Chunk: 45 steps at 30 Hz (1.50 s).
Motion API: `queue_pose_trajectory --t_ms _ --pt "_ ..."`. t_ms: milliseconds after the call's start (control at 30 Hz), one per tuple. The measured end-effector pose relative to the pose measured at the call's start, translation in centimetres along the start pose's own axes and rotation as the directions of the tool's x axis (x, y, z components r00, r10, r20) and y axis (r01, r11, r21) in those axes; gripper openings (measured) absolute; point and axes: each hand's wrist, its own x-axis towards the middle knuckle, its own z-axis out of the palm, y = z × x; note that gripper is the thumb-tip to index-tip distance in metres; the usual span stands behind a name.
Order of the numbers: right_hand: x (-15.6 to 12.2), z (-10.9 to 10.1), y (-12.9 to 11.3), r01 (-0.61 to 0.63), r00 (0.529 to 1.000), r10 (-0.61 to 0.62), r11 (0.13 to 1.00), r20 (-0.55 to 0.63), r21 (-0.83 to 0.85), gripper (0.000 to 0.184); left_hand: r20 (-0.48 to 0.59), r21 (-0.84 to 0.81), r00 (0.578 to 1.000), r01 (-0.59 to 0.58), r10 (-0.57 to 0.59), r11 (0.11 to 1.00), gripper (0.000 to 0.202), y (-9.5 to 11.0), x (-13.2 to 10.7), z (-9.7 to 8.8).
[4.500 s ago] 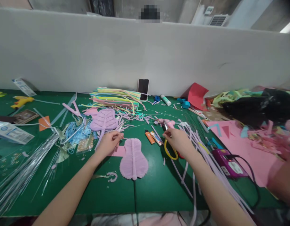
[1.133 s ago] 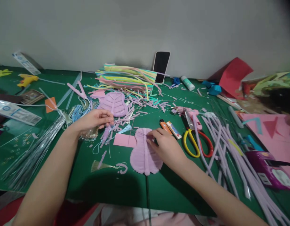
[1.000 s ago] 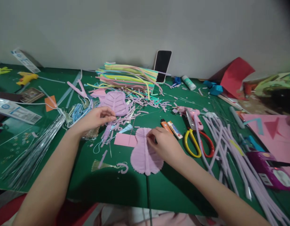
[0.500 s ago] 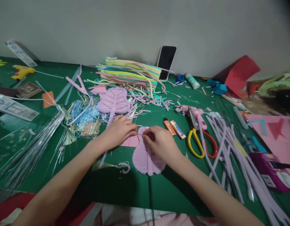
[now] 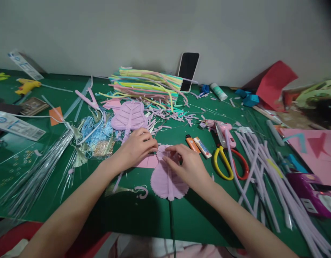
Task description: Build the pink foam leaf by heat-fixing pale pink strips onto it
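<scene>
A lilac leaf-shaped fan [image 5: 169, 182], made of fuzzy chenille stems with a scalloped edge and a thin dark stick below it, lies on the green table [image 5: 149, 222]. My left hand [image 5: 140, 146] has its curled fingertips pinched at the fan's upper left edge. Over the upper right part of the fan hovers my right hand [image 5: 188, 163], thumb and forefinger apart and no object visible between them. Pink paper [image 5: 147, 162] shows partly under my left hand. Just beyond that hand lies a second lilac leaf-shaped piece [image 5: 130, 115] with raised veins.
Scissors [image 5: 223, 163], an orange lighter [image 5: 192, 144] and a pink glue gun [image 5: 219, 126] are right of the fan. Lilac chenille stems [image 5: 272, 172] spread at the right. Coloured stems [image 5: 149, 84] are piled behind, by a phone [image 5: 188, 70]. Silver strips [image 5: 42, 168] lie left.
My right thumb and forefinger have parted slightly above the fan. My left hand has stayed at the fan's edge with little movement. The view has shifted a little.
</scene>
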Motion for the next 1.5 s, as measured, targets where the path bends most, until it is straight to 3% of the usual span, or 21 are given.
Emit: queue_pose_trajectory --t_ms 133,267,433,533,700,1233,1500 --pt "-0.1 0.0 -0.3 0.062 0.997 -0.056 0.992 -0.056 0.110 0.011 -0.023 -0.120 1.000 0.008 -0.010 0.993 0.024 0.9 0.0 -1.0" --pt "-0.1 -0.6 0.1 -0.034 0.992 0.073 0.942 -0.103 0.334 0.010 -0.137 -0.108 0.984 0.101 -0.115 0.989 0.023 0.8 -0.7 -2.1" --pt "-0.3 -1.4 0.4 -0.175 0.972 0.234 0.815 -0.037 0.553 0.019 -0.436 -0.033 0.879 0.201 -0.195 0.979 0.016 0.0 -1.6 -2.8" --pt "-0.5 -1.6 0.3 -0.195 0.969 0.246 0.783 -0.007 0.591 0.024 -0.517 -0.122 0.806 0.264 -0.289 0.957 0.011 0.0 -1.8 -2.8" --pt "-0.6 -1.6 0.1 -0.212 0.970 0.242 0.784 0.028 0.583 0.026 -0.518 -0.284 0.731 0.343 -0.444 0.895 0.010 0.2 -1.8 -2.5" --pt "-0.5 -1.7 -0.5 -0.246 0.964 0.259 0.763 0.066 0.598 0.028 -0.532 -0.384 0.678 0.341 -0.507 0.858 0.007 -0.2 -1.4 -2.1" --pt "-0.5 -1.7 -0.3 -0.238 0.963 0.267 0.767 0.040 0.596 0.027 -0.523 -0.402 0.681 0.334 -0.514 0.852 0.004 0.2 -1.2 -2.3"
